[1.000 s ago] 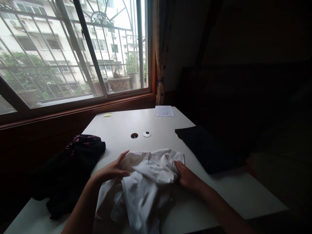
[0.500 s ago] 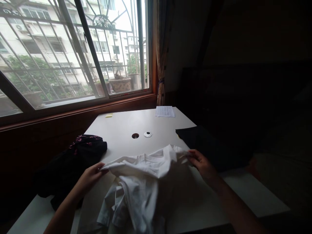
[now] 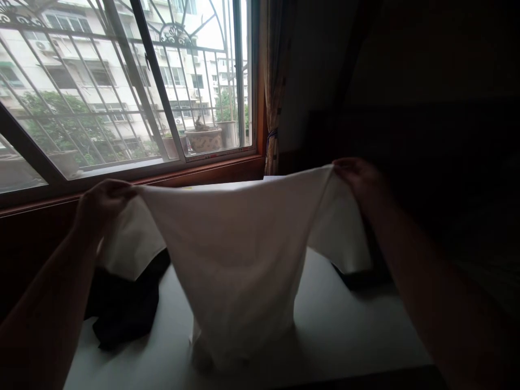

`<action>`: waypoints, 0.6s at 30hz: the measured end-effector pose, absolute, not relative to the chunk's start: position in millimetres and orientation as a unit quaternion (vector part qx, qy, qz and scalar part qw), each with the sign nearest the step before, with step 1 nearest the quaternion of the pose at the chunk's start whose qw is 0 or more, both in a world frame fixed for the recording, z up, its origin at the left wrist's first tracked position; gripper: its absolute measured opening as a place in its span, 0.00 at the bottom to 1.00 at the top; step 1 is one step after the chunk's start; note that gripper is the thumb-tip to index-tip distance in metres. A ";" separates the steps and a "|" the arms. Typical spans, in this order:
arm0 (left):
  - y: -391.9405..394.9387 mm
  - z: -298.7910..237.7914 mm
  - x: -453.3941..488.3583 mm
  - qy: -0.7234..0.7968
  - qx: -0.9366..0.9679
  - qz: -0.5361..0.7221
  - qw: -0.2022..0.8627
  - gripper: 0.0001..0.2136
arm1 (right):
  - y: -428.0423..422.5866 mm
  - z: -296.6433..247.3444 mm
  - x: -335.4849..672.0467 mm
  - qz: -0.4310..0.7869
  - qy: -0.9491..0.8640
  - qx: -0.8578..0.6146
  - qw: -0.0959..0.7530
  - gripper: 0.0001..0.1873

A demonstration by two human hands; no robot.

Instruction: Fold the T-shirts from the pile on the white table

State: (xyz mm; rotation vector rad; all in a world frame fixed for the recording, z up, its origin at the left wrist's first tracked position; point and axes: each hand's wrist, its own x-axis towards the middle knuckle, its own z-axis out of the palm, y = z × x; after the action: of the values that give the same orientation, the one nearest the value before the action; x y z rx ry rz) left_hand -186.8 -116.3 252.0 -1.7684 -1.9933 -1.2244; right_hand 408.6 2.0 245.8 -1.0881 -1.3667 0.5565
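Note:
A white T-shirt (image 3: 239, 238) hangs stretched between my two hands above the table. My left hand (image 3: 106, 203) is closed on one shoulder of it, and a sleeve (image 3: 132, 238) droops below that grip. The opposite shoulder is pinched in my right hand (image 3: 357, 176), raised a little higher, with the other sleeve (image 3: 339, 227) hanging beneath. Toward the near side, the shirt's lower part (image 3: 227, 346) gathers just above or on the tabletop; I cannot tell if it touches.
Black clothing (image 3: 130, 303) lies at the left of the white table (image 3: 345, 336). A dark folded cloth (image 3: 361, 279) is at the right, partly covered from view by the sleeve. Beyond the table are a barred window (image 3: 195, 81) and a tied curtain (image 3: 274, 108).
Both hands have risen and spread apart, lifting the crumpled shirt off the table and pulling it out flat. It now hides the table's holes and most of the papers.

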 end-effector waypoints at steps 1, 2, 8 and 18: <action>-100.9 259.3 -184.3 -0.666 -0.606 -0.403 0.161 0.24 | 16.5 255.5 403.5 0.171 -0.614 -0.467 0.613 0.20; -88.7 262.7 -180.0 -0.655 -0.607 -0.388 0.228 0.24 | 28.2 261.5 398.5 0.142 -0.622 -0.466 0.613 0.20; -81.3 201.3 -138.7 -0.593 -0.670 -0.372 0.246 0.18 | 21.7 206.6 366.4 0.022 -0.739 -0.456 0.494 0.16; -210.7 72.2 -73.8 -0.549 -0.763 -0.215 -0.263 0.16 | -94.5 39.2 335.9 0.268 -0.817 -0.449 0.244 0.19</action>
State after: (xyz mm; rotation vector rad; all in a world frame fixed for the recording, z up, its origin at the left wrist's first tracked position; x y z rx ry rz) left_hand -73.8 -210.7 72.2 -2.9065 -2.0926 -0.8208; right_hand 335.9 -94.5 39.2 -1.2256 -2.2313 0.7308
